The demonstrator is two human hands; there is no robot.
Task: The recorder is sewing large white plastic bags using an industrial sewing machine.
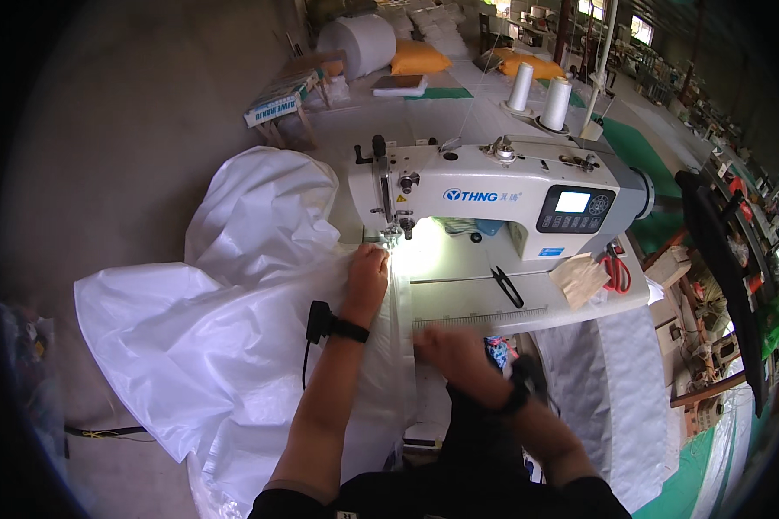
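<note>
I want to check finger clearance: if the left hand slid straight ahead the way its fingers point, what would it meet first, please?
Most likely the presser foot of the sewing machine; the left hand lies flat on the white fabric, fingertips just short of it.

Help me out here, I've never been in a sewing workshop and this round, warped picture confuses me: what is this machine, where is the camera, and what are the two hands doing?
The camera sits on the person's head and looks down, so the forearms enter from the bottom, and its wide lens bends straight edges. The white machine is an industrial sewing machine on a pale table. The left hand presses flat on a big white plastic sheet right beside the lit needle area. The right hand is blurred, on the sheet's edge nearer the body; its grip is unclear. On the table lie black thread snips and red-handled scissors. Two white thread cones stand behind the machine.
</note>
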